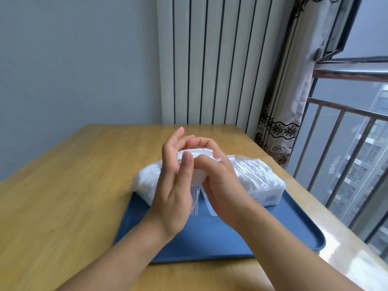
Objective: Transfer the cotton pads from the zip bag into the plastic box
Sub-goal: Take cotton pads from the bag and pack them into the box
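A stack of white cotton pads is held upright between both hands above the blue tray. My left hand presses its left side with straight fingers and thumb. My right hand curls round its right side. Beneath them lies the clear zip bag, still holding pads, its red-lined mouth toward me. The clear plastic box stands at the tray's back right, packed with a row of white pads. Its lid seems to hang at the front, partly hidden by my right hand.
The tray lies on a wooden table. A white radiator and a curtain stand behind it, and a railed window runs along the table's right edge.
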Demonstrator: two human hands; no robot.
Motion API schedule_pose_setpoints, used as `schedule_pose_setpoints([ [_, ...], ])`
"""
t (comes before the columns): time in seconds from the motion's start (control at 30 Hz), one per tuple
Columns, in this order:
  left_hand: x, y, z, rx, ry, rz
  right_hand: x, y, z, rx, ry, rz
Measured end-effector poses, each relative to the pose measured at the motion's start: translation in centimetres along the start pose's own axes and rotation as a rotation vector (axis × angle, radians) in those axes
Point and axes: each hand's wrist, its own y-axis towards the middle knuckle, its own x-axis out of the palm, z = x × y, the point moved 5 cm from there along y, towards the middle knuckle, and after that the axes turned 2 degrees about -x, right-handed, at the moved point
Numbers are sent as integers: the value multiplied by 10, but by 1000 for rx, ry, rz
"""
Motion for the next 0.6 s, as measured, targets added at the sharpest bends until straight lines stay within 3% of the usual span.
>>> schedule_pose_setpoints([
  [0.1, 6, -1, -2, 50, 95, -95, -6, 0, -5, -7, -83, 112],
  [0.2, 7, -1, -10, 96, 178, -118, -9, -2, -11, -2, -185, 118],
  [0.37, -4, 4, -15, 62, 185, 2, -13, 0, -17, 48, -365, -41],
  [0.5, -6, 9, -10, -33, 56, 61, -14, 2, -17, 67, -277, -159],
  [0.6, -4, 8, -5, -27, 44, 19, -22, 3, -17, 143, -193, -205],
])
